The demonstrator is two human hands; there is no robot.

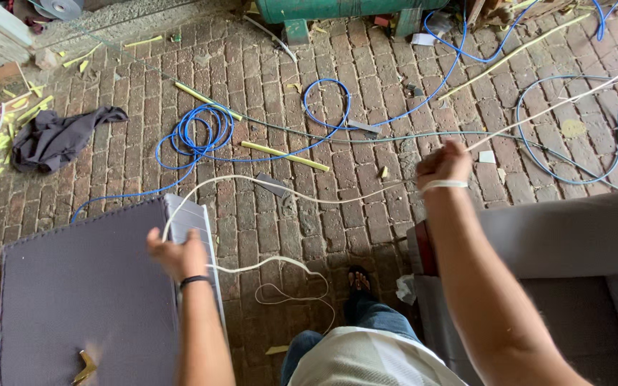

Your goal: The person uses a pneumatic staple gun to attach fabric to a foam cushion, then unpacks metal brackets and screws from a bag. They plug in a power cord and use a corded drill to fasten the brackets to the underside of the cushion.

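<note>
Pulling a pale cord (323, 199) taut, my right hand (443, 166) is clenched around it, raised above the brick floor (266, 64). My left hand (177, 255) presses the grey padded panel (87, 286) steady (whether that grip pinches the cord, I cannot tell).

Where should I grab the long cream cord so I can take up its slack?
Probably grip the cream cord on the free arc spanning the red brick floor, between the left hand and right hand. Come from above: there it hangs unsupported, apart from the grey upholstered panel.

Right hand (443, 164) pulls a cream cord (302, 197) taut; left hand (177, 255) presses the grey upholstered panel (73, 286).
</note>
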